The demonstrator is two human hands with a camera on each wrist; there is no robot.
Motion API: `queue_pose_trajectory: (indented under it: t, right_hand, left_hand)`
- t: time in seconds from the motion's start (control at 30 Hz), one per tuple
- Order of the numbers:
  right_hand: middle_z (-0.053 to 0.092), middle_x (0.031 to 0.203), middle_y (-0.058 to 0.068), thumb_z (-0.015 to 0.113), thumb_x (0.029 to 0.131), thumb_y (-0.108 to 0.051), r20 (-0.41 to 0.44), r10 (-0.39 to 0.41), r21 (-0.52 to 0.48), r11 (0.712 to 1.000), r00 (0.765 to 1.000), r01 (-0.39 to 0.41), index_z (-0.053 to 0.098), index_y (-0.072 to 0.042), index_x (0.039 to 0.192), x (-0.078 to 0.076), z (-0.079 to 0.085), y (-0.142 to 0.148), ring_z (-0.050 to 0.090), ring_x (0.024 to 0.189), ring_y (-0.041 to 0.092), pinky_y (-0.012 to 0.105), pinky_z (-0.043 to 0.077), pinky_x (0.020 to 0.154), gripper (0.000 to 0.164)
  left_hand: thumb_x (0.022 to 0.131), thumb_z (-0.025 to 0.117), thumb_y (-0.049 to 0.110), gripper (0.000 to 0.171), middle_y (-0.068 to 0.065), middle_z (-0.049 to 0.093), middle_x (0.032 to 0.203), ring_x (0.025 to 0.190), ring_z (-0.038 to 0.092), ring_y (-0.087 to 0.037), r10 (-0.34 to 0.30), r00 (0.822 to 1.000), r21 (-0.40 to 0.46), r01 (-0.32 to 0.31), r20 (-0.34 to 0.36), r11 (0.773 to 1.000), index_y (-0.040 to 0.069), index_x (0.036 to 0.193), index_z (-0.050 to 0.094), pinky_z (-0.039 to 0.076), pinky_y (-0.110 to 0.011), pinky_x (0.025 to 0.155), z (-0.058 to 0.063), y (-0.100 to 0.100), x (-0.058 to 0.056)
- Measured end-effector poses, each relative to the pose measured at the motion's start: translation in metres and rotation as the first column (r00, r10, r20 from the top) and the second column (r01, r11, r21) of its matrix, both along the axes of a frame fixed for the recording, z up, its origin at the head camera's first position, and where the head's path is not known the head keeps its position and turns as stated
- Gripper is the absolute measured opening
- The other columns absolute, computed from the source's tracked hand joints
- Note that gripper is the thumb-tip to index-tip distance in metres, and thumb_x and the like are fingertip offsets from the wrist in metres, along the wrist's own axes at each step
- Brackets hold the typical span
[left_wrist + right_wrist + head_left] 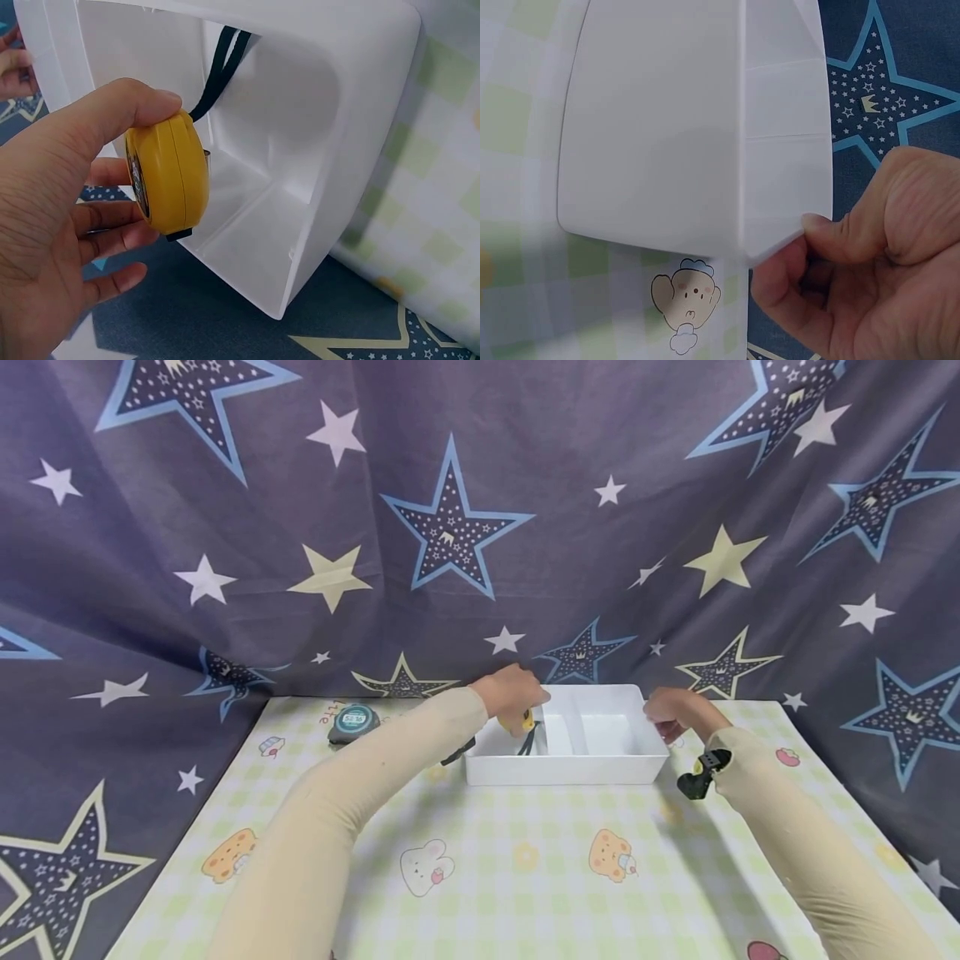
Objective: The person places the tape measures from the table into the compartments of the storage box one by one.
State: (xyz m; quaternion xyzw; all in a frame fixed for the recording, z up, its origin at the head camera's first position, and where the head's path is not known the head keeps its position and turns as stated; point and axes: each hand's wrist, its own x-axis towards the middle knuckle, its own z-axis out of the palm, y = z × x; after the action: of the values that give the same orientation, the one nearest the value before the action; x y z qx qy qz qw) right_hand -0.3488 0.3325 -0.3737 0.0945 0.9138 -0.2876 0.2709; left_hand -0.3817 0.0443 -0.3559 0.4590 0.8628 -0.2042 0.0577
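Between thumb and fingers, my left hand (82,180) grips a yellow tape measure (171,176) by its sides. A dark wrist strap (221,75) trails from it into the white divided box (315,247). In the head view the left hand (513,693) is over the box's left compartment, with the tape measure (528,721) partly hidden beneath it. My right hand (855,255) pinches the rim at the right end of the white box (652,135), thumb on one side and fingers on the other.
A second tape measure, teal and dark (354,723), lies on the table left of the box. The checked tablecloth (517,893) has cartoon prints. Behind the table hangs a dark star-patterned curtain (600,568).
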Motion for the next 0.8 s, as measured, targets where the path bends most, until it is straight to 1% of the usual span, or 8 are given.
queue_pose_trajectory:
  t: [0.2, 0.33, 0.43, 0.6, 0.7, 0.8]
  right_hand:
    - [0.046, 0.068, 0.002, 0.034, 0.094, -0.001, -0.004, 0.003, 0.0, 1.0, 1.0, -0.003, 0.044, -0.005, 0.082, 0.0002, -0.0002, 0.0008, 0.049, 0.06, 0.012, 0.026, 0.056, 0.062, 0.016]
    - [0.046, 0.068, 0.002, 0.034, 0.093, -0.001, -0.007, 0.014, 0.002, 1.0, 1.0, -0.014, 0.044, -0.005, 0.083, 0.0003, -0.0008, 0.0011, 0.048, 0.059, 0.012, 0.026, 0.056, 0.062, 0.015]
    - [0.046, 0.068, 0.002, 0.034, 0.093, -0.001, -0.005, 0.019, 0.001, 1.0, 1.0, -0.019, 0.043, -0.005, 0.084, 0.0012, -0.0004, 0.0013, 0.048, 0.059, 0.012, 0.026, 0.056, 0.062, 0.014]
    - [0.046, 0.069, 0.002, 0.034, 0.092, -0.001, -0.002, 0.018, -0.002, 1.0, 1.0, -0.018, 0.042, -0.006, 0.083, 0.0021, -0.0003, 0.0008, 0.047, 0.059, 0.012, 0.026, 0.056, 0.062, 0.013]
    - [0.046, 0.068, 0.002, 0.034, 0.092, -0.002, -0.003, 0.02, 0.003, 1.0, 1.0, -0.02, 0.043, -0.005, 0.084, 0.0019, -0.0003, 0.0, 0.048, 0.059, 0.011, 0.026, 0.056, 0.062, 0.013]
    - [0.046, 0.069, 0.003, 0.034, 0.093, -0.001, 0.0, 0.014, 0.016, 1.0, 1.0, -0.014, 0.044, -0.004, 0.086, 0.0012, 0.0, -0.0001, 0.048, 0.059, 0.012, 0.026, 0.056, 0.062, 0.012]
  left_hand:
    - [0.078, 0.078, 0.037, 0.039, 0.007, 0.068, 0.096, 0.083, 0.053, -0.012, -0.014, 1.0, -0.005, 0.014, -0.023, 1.0, 0.02, 0.11, 0.063, 0.053, -0.032, 0.088, -0.0015, 0.0011, -0.0007]
    - [0.077, 0.078, 0.035, 0.036, 0.007, 0.067, 0.094, 0.082, 0.053, -0.012, -0.008, 1.0, -0.006, 0.008, -0.015, 1.0, 0.019, 0.106, 0.063, 0.053, -0.033, 0.087, -0.0016, 0.0018, -0.0015]
    - [0.077, 0.079, 0.033, 0.037, 0.006, 0.069, 0.096, 0.083, 0.055, -0.012, -0.002, 1.0, -0.006, 0.002, -0.001, 1.0, 0.019, 0.108, 0.063, 0.053, -0.032, 0.087, -0.0019, 0.0021, -0.0019]
    - [0.079, 0.079, 0.034, 0.041, 0.005, 0.071, 0.102, 0.086, 0.056, -0.012, 0.014, 1.0, -0.005, -0.013, 0.024, 1.0, 0.019, 0.115, 0.064, 0.052, -0.031, 0.09, -0.0045, 0.0018, -0.0028]
    - [0.08, 0.079, 0.033, 0.044, 0.006, 0.071, 0.103, 0.086, 0.055, -0.012, 0.029, 0.999, -0.007, -0.029, 0.035, 1.0, 0.019, 0.118, 0.064, 0.052, -0.03, 0.09, -0.0065, 0.0009, -0.0022]
    - [0.08, 0.078, 0.029, 0.043, 0.006, 0.07, 0.101, 0.085, 0.054, -0.012, 0.038, 0.999, -0.006, -0.038, 0.035, 0.999, 0.019, 0.119, 0.064, 0.052, -0.029, 0.087, -0.0082, -0.0002, -0.0011]
